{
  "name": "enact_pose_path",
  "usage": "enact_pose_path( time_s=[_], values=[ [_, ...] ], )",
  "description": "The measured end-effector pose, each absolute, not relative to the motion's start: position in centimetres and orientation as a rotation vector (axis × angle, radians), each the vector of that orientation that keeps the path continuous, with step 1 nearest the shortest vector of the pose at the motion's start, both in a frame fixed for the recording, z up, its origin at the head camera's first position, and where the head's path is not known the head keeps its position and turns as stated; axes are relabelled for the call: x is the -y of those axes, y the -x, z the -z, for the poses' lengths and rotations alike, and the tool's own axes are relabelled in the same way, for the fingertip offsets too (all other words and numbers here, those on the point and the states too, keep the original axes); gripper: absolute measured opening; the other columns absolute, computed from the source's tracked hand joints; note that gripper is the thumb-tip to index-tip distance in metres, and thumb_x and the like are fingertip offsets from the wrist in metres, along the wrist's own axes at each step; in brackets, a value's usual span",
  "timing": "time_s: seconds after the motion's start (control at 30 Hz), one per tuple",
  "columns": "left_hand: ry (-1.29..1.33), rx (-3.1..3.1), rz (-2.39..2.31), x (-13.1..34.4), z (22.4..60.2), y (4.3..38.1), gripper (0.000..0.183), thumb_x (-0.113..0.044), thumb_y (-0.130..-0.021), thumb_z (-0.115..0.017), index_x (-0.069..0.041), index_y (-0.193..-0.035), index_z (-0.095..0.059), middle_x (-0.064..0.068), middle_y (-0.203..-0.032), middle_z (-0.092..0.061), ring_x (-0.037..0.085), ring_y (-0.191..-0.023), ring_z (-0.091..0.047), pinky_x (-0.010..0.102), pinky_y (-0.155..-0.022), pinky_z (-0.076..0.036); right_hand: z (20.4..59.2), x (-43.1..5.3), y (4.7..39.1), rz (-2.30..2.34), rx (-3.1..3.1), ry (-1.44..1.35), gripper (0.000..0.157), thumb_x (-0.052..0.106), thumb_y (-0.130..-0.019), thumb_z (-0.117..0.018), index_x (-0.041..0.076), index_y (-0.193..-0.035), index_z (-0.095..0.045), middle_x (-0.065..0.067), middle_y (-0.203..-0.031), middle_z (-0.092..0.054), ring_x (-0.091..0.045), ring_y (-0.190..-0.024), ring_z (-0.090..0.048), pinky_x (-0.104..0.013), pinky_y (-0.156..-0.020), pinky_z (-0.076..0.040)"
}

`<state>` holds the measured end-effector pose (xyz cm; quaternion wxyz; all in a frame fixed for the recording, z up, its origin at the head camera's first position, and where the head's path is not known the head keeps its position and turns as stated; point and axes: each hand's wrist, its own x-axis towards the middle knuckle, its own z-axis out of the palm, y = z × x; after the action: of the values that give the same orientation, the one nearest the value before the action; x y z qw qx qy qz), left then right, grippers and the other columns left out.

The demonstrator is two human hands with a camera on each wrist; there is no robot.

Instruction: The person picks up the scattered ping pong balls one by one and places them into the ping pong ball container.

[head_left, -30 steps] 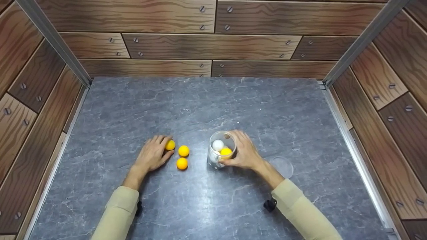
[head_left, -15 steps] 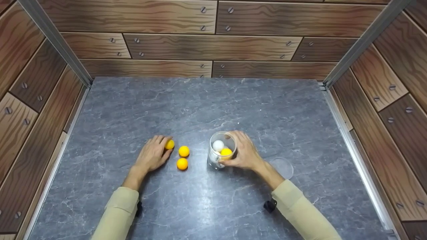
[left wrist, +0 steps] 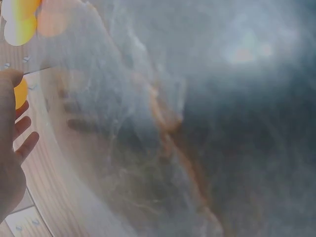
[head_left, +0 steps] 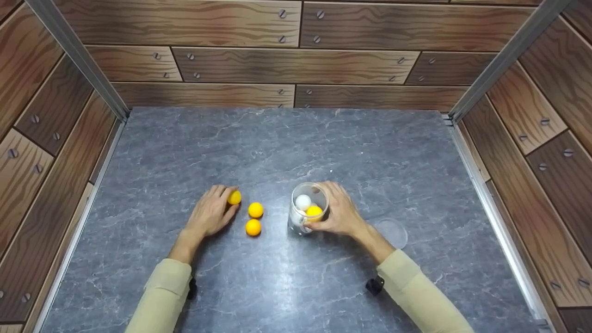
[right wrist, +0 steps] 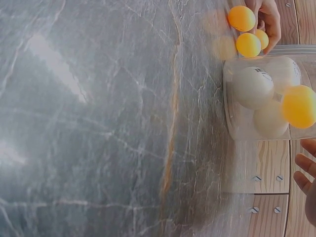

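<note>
In the head view my left hand (head_left: 209,212) pinches an orange ping-pong ball (head_left: 235,197) between thumb and fingers, low over the table. Two more orange ping-pong balls stand to its right, a farther one (head_left: 255,210) and a nearer one (head_left: 253,227). My right hand (head_left: 336,210) grips the right side of a clear jar (head_left: 292,217), which stands upright with its mouth uncovered. Inside lie several white ping-pong balls (right wrist: 253,88) and an orange one (right wrist: 299,106), as the right wrist view shows. Part of the held ball is hidden by my fingers.
A clear round lid (head_left: 392,233) lies flat beside my right forearm. The grey marbled table (head_left: 277,148) is bounded by wood-patterned walls (head_left: 291,64) at the back and both sides, with metal rails along the edges.
My left hand has shifted slightly away from me with the orange ping-pong ball. My right hand and the jar have stayed in place.
</note>
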<state>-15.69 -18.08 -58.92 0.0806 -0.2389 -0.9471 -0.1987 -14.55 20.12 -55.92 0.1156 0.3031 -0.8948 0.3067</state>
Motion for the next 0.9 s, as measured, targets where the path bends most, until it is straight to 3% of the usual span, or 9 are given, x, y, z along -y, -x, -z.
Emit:
enact_pose_path(
  time_s=[0.57,0.9],
  values=[
    [0.746,2.796,0.608,17.4,57.2,15.6,0.044,-0.024,-0.101,-0.07,-0.006,-0.14,-0.06,0.014,-0.121,-0.066,0.032,-0.109,-0.062,0.051,-0.1,-0.054,56.1,-20.1,14.5,-0.911,2.639,-0.87,0.092,0.06,-0.067,-0.086,0.003,-0.134,-0.06,-0.014,-0.125,-0.068,-0.035,-0.121,-0.062,-0.061,-0.114,-0.046],
    [0.8,2.743,0.608,16.6,55.6,15.5,0.045,-0.025,-0.102,-0.069,-0.007,-0.141,-0.06,0.013,-0.127,-0.067,0.032,-0.115,-0.063,0.05,-0.101,-0.055,55.8,-20.0,14.4,-0.915,2.657,-0.862,0.093,0.06,-0.067,-0.087,0.003,-0.135,-0.06,-0.016,-0.128,-0.068,-0.037,-0.123,-0.061,-0.064,-0.117,-0.043]
  ],
)
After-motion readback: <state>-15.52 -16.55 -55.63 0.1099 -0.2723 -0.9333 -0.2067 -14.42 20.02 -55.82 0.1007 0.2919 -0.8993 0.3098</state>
